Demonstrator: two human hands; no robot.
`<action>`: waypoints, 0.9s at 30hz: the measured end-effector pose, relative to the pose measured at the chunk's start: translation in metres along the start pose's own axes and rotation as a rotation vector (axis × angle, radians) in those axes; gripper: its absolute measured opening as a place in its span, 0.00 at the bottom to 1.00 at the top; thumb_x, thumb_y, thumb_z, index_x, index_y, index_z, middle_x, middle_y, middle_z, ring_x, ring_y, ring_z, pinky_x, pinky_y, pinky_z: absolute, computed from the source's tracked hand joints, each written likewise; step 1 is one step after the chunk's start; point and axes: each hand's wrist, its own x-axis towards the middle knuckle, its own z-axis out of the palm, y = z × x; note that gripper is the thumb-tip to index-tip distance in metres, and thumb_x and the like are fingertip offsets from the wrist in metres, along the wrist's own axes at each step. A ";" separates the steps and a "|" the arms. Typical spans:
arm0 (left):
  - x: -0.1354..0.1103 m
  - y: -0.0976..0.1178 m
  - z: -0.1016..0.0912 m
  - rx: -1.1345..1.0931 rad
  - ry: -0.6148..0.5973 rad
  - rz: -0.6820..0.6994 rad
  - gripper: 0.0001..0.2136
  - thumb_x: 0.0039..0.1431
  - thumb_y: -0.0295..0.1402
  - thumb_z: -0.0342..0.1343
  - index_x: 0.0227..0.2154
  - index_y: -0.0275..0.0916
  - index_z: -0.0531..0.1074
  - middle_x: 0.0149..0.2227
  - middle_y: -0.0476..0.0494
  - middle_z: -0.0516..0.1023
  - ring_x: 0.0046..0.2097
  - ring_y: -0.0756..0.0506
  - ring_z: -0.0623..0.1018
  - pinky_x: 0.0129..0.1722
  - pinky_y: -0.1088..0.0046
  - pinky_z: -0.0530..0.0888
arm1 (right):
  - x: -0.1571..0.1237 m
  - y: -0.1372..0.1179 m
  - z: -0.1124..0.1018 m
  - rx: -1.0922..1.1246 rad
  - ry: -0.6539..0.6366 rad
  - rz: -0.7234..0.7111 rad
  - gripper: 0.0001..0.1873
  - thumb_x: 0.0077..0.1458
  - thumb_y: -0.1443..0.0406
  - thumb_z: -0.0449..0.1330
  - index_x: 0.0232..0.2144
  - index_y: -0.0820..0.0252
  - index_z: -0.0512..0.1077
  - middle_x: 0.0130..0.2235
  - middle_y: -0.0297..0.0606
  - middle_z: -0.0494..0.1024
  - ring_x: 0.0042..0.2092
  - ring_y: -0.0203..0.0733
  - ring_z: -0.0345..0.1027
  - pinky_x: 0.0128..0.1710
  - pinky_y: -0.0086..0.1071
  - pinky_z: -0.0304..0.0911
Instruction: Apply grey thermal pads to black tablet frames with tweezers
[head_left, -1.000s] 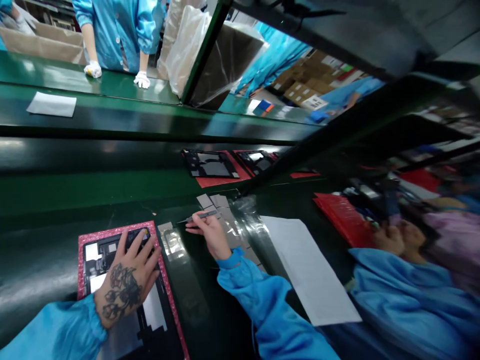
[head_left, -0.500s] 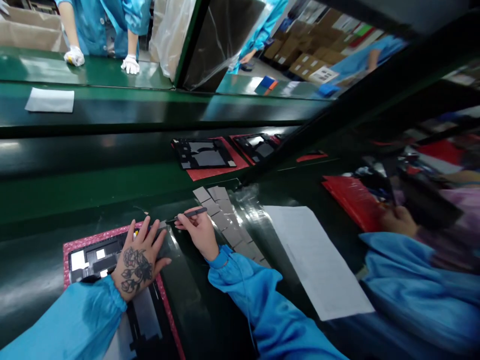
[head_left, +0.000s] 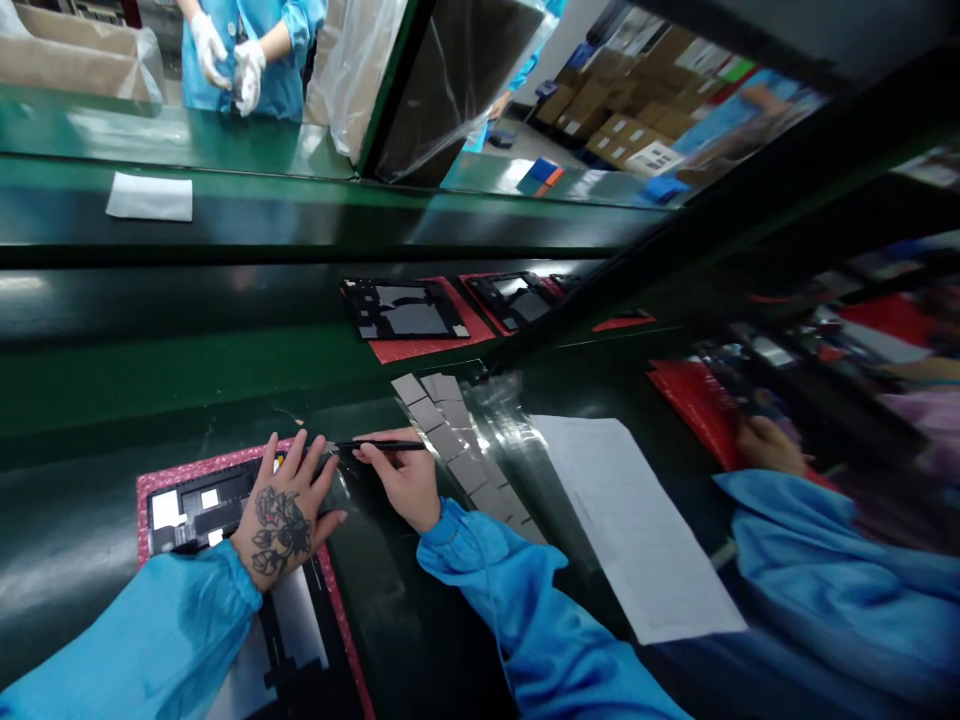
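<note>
My left hand [head_left: 283, 515] lies flat with its fingers spread over a black tablet-like device panel [head_left: 292, 660], hiding part of it. White and silver patches show on the panel, which rests on pink bubble wrap [head_left: 202, 462]. My right hand [head_left: 409, 485] is closed around slim black tweezers [head_left: 382, 445]. Their tip points left and reaches beside my left fingertips at the panel's upper right corner; whether it grips anything is too small to tell. Just right of my right hand lie strips of grey adhesive pads [head_left: 457, 440] on clear backing.
A white paper sheet [head_left: 637, 530] lies to the right. Similar device panels [head_left: 409, 308] sit on red wrap along the green line ahead. A dark slanted beam [head_left: 675, 230] crosses above. Co-workers' hands show beyond, one near a red bag [head_left: 694, 405] at right.
My right hand has tilted the tweezers closer to level, their tip still near my left fingers. My left hand stays on the panel. The gloved co-worker opposite has raised both hands off the bench.
</note>
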 end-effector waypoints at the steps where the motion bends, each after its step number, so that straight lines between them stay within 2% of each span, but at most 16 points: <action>1: 0.000 0.000 0.000 -0.004 -0.002 0.000 0.28 0.60 0.50 0.52 0.58 0.39 0.65 0.61 0.38 0.60 0.63 0.32 0.55 0.61 0.43 0.49 | -0.002 -0.001 0.000 -0.019 0.003 -0.012 0.06 0.57 0.61 0.61 0.35 0.57 0.72 0.37 0.38 0.78 0.37 0.44 0.75 0.37 0.38 0.73; 5: 0.000 0.001 -0.001 -0.021 -0.018 0.002 0.28 0.60 0.50 0.52 0.57 0.38 0.66 0.61 0.36 0.60 0.63 0.32 0.56 0.61 0.42 0.50 | -0.009 -0.002 0.002 -0.116 -0.004 -0.161 0.03 0.54 0.64 0.63 0.33 0.54 0.72 0.37 0.37 0.79 0.41 0.47 0.74 0.44 0.43 0.70; 7: 0.000 0.000 -0.001 -0.028 -0.025 0.000 0.28 0.60 0.50 0.52 0.57 0.38 0.66 0.61 0.36 0.60 0.63 0.32 0.56 0.61 0.42 0.50 | -0.008 -0.002 0.001 -0.099 0.019 -0.186 0.03 0.53 0.64 0.64 0.32 0.54 0.72 0.37 0.38 0.79 0.41 0.47 0.74 0.45 0.44 0.70; 9: 0.000 0.000 0.001 -0.032 -0.031 -0.005 0.28 0.60 0.50 0.52 0.57 0.38 0.66 0.61 0.36 0.60 0.63 0.32 0.55 0.61 0.42 0.49 | -0.004 -0.001 0.000 -0.034 0.112 -0.110 0.06 0.53 0.63 0.64 0.33 0.56 0.71 0.37 0.38 0.78 0.39 0.45 0.75 0.41 0.42 0.72; 12: 0.001 0.001 0.004 -0.040 -0.030 -0.012 0.28 0.60 0.50 0.52 0.57 0.38 0.66 0.61 0.36 0.60 0.64 0.31 0.54 0.61 0.41 0.48 | 0.008 0.002 -0.004 0.135 0.270 0.083 0.15 0.50 0.57 0.67 0.33 0.58 0.68 0.33 0.36 0.77 0.33 0.42 0.75 0.32 0.35 0.74; 15: 0.000 0.001 -0.001 -0.063 0.020 -0.015 0.29 0.58 0.50 0.55 0.58 0.37 0.65 0.62 0.33 0.58 0.64 0.31 0.53 0.60 0.41 0.51 | 0.016 0.002 -0.007 0.260 0.307 0.236 0.23 0.42 0.53 0.71 0.31 0.60 0.66 0.28 0.34 0.77 0.30 0.40 0.75 0.27 0.30 0.74; 17: -0.005 -0.001 -0.015 -0.095 0.109 -0.008 0.30 0.58 0.48 0.56 0.58 0.36 0.64 0.63 0.31 0.56 0.65 0.31 0.53 0.60 0.41 0.54 | 0.016 -0.003 -0.007 0.292 0.296 0.301 0.25 0.38 0.52 0.72 0.30 0.60 0.66 0.27 0.35 0.77 0.30 0.41 0.75 0.27 0.29 0.74; 19: -0.016 -0.008 -0.038 -0.175 0.227 0.008 0.25 0.62 0.44 0.52 0.58 0.37 0.63 0.63 0.34 0.56 0.65 0.34 0.54 0.60 0.44 0.56 | 0.013 -0.013 -0.005 0.314 0.275 0.328 0.25 0.37 0.53 0.73 0.29 0.61 0.67 0.27 0.35 0.77 0.30 0.41 0.75 0.27 0.29 0.74; 21: -0.035 -0.023 -0.060 -0.321 0.331 -0.006 0.19 0.67 0.41 0.45 0.57 0.39 0.65 0.61 0.39 0.61 0.63 0.39 0.58 0.61 0.50 0.59 | 0.008 -0.025 0.001 0.332 0.236 0.337 0.25 0.37 0.53 0.73 0.29 0.60 0.67 0.26 0.34 0.77 0.29 0.41 0.75 0.27 0.29 0.74; 23: -0.058 -0.042 -0.074 -0.451 0.413 -0.103 0.17 0.68 0.40 0.44 0.53 0.42 0.68 0.57 0.44 0.67 0.60 0.42 0.65 0.60 0.57 0.63 | 0.004 -0.036 0.013 0.349 0.181 0.356 0.24 0.37 0.53 0.73 0.28 0.60 0.67 0.24 0.34 0.77 0.28 0.41 0.75 0.25 0.27 0.73; 25: -0.082 -0.061 -0.074 -0.474 0.458 -0.243 0.16 0.67 0.39 0.46 0.52 0.41 0.69 0.54 0.44 0.70 0.56 0.43 0.69 0.58 0.60 0.68 | 0.001 -0.045 0.029 0.377 0.113 0.383 0.24 0.37 0.53 0.73 0.27 0.61 0.67 0.24 0.34 0.76 0.28 0.40 0.75 0.25 0.26 0.73; 27: -0.103 -0.074 -0.060 -0.393 0.469 -0.321 0.16 0.66 0.38 0.46 0.52 0.38 0.68 0.54 0.41 0.70 0.55 0.42 0.70 0.56 0.60 0.69 | -0.003 -0.051 0.050 0.408 0.044 0.405 0.24 0.37 0.53 0.73 0.27 0.60 0.66 0.24 0.34 0.76 0.28 0.40 0.75 0.25 0.26 0.73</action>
